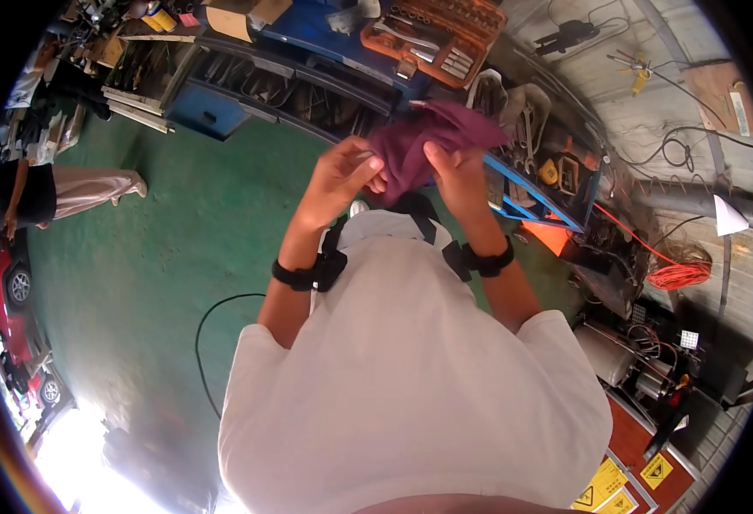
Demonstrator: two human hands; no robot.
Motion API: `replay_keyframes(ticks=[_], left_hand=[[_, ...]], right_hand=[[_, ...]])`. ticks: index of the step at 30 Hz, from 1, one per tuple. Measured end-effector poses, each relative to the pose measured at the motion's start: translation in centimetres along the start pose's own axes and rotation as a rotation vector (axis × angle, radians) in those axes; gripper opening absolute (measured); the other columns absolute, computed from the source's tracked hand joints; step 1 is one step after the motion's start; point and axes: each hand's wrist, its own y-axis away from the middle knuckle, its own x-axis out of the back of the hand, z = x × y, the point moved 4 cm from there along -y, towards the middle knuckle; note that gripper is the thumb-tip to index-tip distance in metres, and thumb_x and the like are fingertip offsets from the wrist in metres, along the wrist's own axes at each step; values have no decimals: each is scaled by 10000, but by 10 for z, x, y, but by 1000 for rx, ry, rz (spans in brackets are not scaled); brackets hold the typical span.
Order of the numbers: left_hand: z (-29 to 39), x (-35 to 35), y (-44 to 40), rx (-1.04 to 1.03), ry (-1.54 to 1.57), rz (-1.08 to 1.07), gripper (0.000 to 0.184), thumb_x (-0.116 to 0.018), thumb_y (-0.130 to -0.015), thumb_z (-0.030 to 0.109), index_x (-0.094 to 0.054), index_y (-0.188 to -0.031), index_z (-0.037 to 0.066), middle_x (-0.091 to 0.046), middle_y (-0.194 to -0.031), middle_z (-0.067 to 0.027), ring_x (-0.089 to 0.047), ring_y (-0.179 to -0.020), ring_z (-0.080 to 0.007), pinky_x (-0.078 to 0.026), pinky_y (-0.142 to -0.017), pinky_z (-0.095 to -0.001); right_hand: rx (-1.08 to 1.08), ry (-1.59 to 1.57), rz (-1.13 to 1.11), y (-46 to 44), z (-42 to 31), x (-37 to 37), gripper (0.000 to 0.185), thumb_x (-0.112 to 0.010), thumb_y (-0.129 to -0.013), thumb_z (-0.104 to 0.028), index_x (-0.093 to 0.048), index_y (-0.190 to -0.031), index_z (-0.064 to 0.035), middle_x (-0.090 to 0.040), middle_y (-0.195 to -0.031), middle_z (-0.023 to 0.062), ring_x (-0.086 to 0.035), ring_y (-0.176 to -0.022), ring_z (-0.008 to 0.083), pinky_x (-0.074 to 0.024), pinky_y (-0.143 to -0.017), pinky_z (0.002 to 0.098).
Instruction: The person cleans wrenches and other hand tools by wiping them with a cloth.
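Note:
A maroon cloth [419, 147] is bunched up between my two hands, above the front of the workbench. My right hand [460, 176] grips its near right side, thumb on top. At the cloth's left edge my left hand [342, 178] is closed in a pinch, and a small pale, metallic-looking piece shows between the fingers. Its kind is unclear, as the cloth and fingers hide most of it. A light-coloured tip [417, 104] sticks out at the far edge of the cloth; whether it belongs to the same piece I cannot tell.
Behind the cloth an orange socket set case [445, 38] lies on the blue workbench [308, 38]. Open drawers [299, 90] hold tools. Wrenches [526, 137] lie to the right. A black cable [198, 343] curves over the green floor. Another person [42, 193] stands at far left.

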Motion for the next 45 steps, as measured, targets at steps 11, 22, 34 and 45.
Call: replay_keyframes(ticks=[11, 22, 34, 45], left_hand=[[-12, -1, 2, 160, -150, -104, 112, -666, -924, 63, -580, -942, -7, -661, -791, -63, -610, -669, -96, -499, -607, -240], [5, -13, 4, 79, -241, -44, 120, -675, -896, 33, -568, -886, -21, -665, -755, -62, -622, -682, -82, -511, -597, -240], [13, -14, 9, 78, -377, 8, 114, -680, -884, 37, -592, -909, -29, -670, -739, -54, -593, -647, -65, -480, -555, -233], [18, -15, 11, -12, -443, 0, 131, -687, -901, 61, -617, -948, -40, -656, -743, -45, -534, -634, -60, -459, -577, -232]], right_hand=[[79, 81, -114, -5, -9, 6, 406, -735, -850, -79, -587, -1217, 14, -668, -1027, 40, -615, -899, 99, -505, -784, 269], [10, 137, -131, 0, -27, 9, 326, -769, -788, -51, -664, -1083, 39, -701, -999, 67, -637, -910, 123, -508, -836, 277], [-83, 47, -87, -2, -25, 30, 310, -776, -781, -56, -672, -1062, 23, -698, -990, 56, -640, -893, 124, -512, -813, 277], [-141, -155, -36, -4, -12, 58, 347, -799, -736, -29, -651, -1045, 30, -692, -975, 73, -650, -910, 154, -514, -843, 304]])
